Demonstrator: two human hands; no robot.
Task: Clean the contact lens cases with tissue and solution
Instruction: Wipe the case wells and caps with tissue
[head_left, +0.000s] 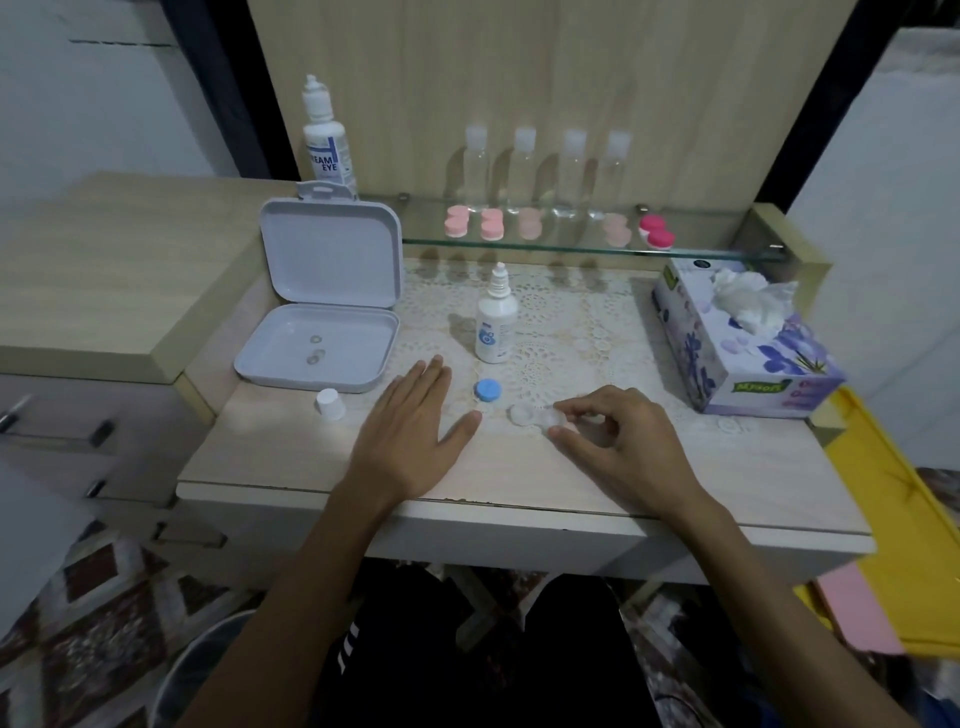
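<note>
Your right hand (613, 436) pinches the clear case (535, 415); steady it with your flat, spread left hand (410, 431) before wiping.

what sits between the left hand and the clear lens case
In the head view, a blue cap lies on the table between the left hand and the clear lens case, slightly behind the line joining them. The right hand pinches the case.

Table (291, 457): lace mat (571, 332), open white box (322, 332), solution bottle (496, 325), blue cap (487, 391), clear lens case (524, 414), white cap (330, 402), tissue box (737, 353).
</note>
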